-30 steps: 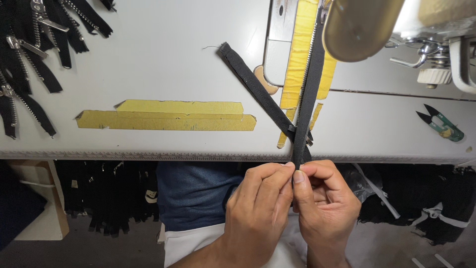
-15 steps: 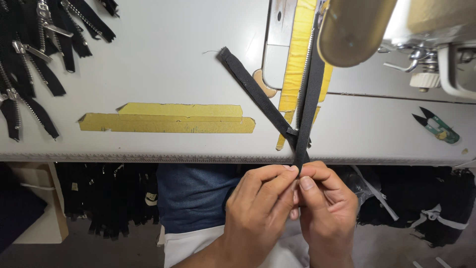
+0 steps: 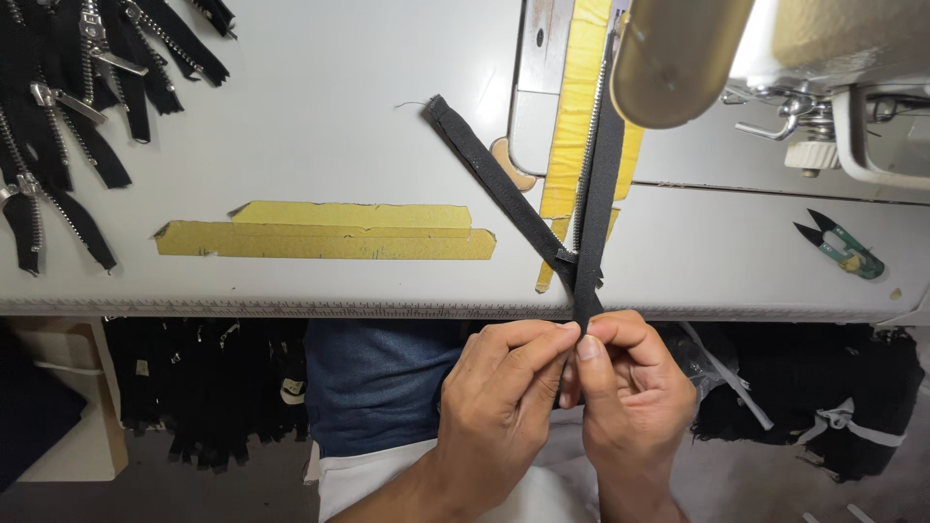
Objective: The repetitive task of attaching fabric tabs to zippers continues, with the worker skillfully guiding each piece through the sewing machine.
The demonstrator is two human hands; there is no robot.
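Observation:
A black zipper [image 3: 593, 184] forks into two tapes on the white sewing table [image 3: 320, 116]. One tape runs up toward the sewing machine [image 3: 736, 48]; the other [image 3: 489, 165] slants up to the left. My left hand [image 3: 499, 407] and my right hand [image 3: 630, 397] pinch the joined lower end together just below the table's front edge, fingertips touching. The zipper's metal teeth show along the upright tape.
Several black zippers [image 3: 68, 126] with metal pulls lie at the far left. Yellow tape strips [image 3: 320, 232] are stuck to the table, and another yellow strip [image 3: 581, 87] lies under the zipper. Thread snips [image 3: 838, 247] rest at the right. Dark fabric hangs below the table.
Both hands have kept their pinch on the zipper's end, shifting slightly. The zipper tapes lie as before.

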